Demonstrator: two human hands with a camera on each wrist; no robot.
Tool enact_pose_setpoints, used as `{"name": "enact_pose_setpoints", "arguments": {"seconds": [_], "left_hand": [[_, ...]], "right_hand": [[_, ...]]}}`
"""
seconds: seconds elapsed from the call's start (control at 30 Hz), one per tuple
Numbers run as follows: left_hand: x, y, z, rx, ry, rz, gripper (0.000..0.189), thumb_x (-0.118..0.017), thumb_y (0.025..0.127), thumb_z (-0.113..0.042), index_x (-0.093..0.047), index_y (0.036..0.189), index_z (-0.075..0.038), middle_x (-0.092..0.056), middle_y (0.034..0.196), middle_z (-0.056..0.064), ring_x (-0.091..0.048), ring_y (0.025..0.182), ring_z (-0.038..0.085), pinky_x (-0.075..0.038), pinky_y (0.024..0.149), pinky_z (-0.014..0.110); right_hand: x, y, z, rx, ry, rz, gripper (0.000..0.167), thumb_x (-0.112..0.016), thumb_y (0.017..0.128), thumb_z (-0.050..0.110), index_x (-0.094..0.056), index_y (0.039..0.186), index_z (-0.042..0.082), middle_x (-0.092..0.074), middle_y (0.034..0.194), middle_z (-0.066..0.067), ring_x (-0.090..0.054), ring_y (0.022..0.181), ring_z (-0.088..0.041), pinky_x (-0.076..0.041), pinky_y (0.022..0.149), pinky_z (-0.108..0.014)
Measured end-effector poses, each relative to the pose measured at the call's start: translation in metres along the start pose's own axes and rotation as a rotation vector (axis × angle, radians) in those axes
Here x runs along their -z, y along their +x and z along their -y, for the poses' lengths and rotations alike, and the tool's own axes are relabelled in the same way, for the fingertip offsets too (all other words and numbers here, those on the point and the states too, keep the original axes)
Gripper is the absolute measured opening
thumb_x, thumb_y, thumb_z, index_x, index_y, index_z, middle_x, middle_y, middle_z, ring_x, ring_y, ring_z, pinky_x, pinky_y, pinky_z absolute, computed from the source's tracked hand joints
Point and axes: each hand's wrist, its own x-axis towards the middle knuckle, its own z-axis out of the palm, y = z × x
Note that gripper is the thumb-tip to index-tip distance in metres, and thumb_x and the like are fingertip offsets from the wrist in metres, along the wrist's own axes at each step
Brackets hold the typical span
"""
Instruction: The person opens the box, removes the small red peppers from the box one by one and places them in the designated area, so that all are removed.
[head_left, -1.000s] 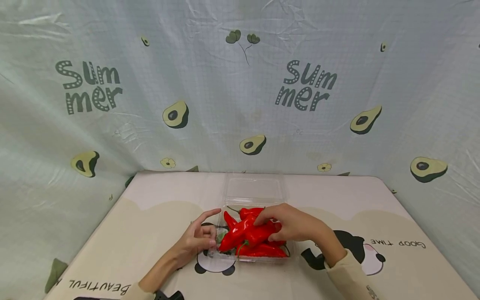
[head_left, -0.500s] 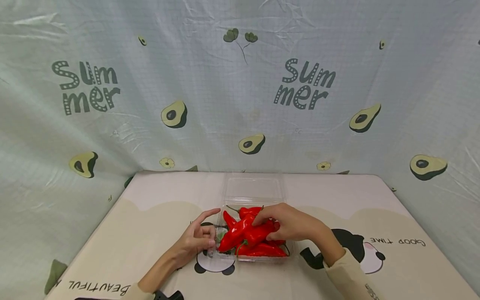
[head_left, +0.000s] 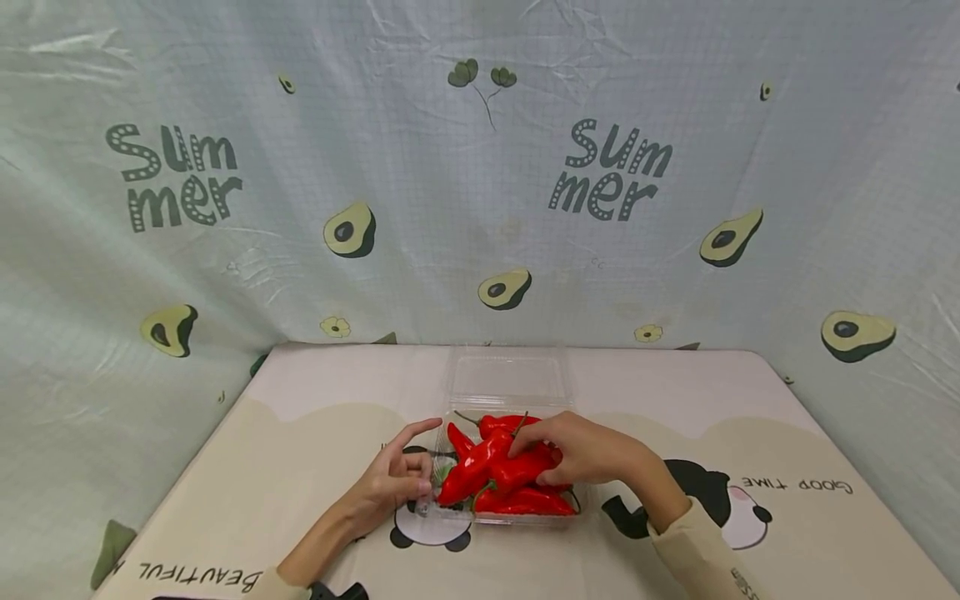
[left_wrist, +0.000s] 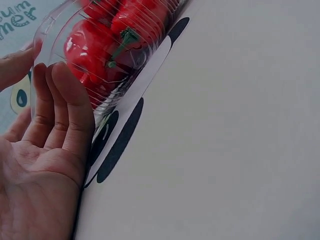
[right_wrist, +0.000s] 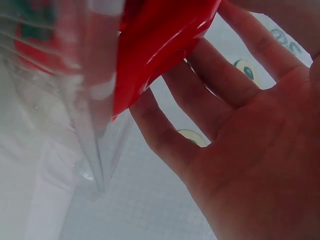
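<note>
A clear plastic clamshell box (head_left: 525, 520) sits on the table with its lid (head_left: 510, 377) folded open to the back. It holds several glossy red peppers with green stems, among them a long one (head_left: 471, 471) lying aslant on top. My right hand (head_left: 588, 450) reaches in from the right, with fingers and thumb around a red pepper (head_left: 516, 472). The right wrist view shows the fingers against that red pepper (right_wrist: 160, 45). My left hand (head_left: 390, 483) is at the box's left end, index finger extended. In the left wrist view its fingertips (left_wrist: 62, 70) touch the outer wall.
The table's cover (head_left: 315, 442) carries printed pandas and lettering. Behind and at both sides hangs a pale curtain (head_left: 420, 167) with avocado prints. A dark object (head_left: 339, 591) shows by the left sleeve at the bottom edge.
Both hands stay almost where they were. A stem beside my right hand's fingers shows more plainly now. The view shifts very slightly.
</note>
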Motion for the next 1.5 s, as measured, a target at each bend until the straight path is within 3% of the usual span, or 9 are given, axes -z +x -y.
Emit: {"name": "enact_pose_setpoints", "arguments": {"seconds": [0.43, 0.67, 1.03, 1.5], "left_hand": [[0.000, 0.000, 0.000, -0.037, -0.018, 0.022, 0.086, -0.058, 0.092, 0.002, -0.011, 0.163, -0.005, -0.061, 0.086, -0.008, -0.060, 0.075, 0.007, -0.053, 0.069, 0.021], [0.001, -0.002, -0.001, -0.027, -0.033, 0.006, 0.085, -0.059, 0.092, 0.004, -0.013, 0.163, -0.005, -0.062, 0.085, -0.008, -0.061, 0.074, 0.006, -0.054, 0.069, 0.020], [0.002, -0.001, 0.001, -0.035, -0.038, -0.011, 0.085, -0.061, 0.091, 0.003, -0.014, 0.162, -0.004, -0.063, 0.084, -0.009, -0.062, 0.072, 0.006, -0.055, 0.069, 0.020], [0.000, -0.001, 0.001, -0.011, -0.035, -0.014, 0.083, -0.060, 0.092, 0.000, -0.015, 0.161, -0.006, -0.062, 0.083, -0.008, -0.060, 0.072, 0.007, -0.053, 0.068, 0.021]], "right_hand": [[0.005, -0.005, -0.006, 0.082, 0.046, -0.022, 0.041, -0.079, 0.087, 0.006, -0.069, 0.120, 0.028, -0.069, 0.120, 0.010, -0.060, 0.108, -0.009, -0.055, 0.092, -0.027], [0.017, -0.016, -0.001, 0.061, 0.043, -0.101, 0.045, -0.077, 0.088, 0.008, -0.068, 0.128, 0.027, -0.068, 0.128, 0.006, -0.062, 0.112, -0.014, -0.057, 0.091, -0.033], [0.040, -0.034, -0.011, 0.133, -0.013, -0.288, 0.045, -0.080, 0.090, 0.013, -0.065, 0.132, 0.019, -0.071, 0.126, 0.003, -0.067, 0.111, -0.016, -0.059, 0.091, -0.031], [0.056, -0.052, -0.022, -0.008, -0.056, -0.455, 0.054, -0.084, 0.085, 0.013, -0.063, 0.134, 0.021, -0.071, 0.121, 0.004, -0.068, 0.110, -0.018, -0.059, 0.087, -0.027]]}}
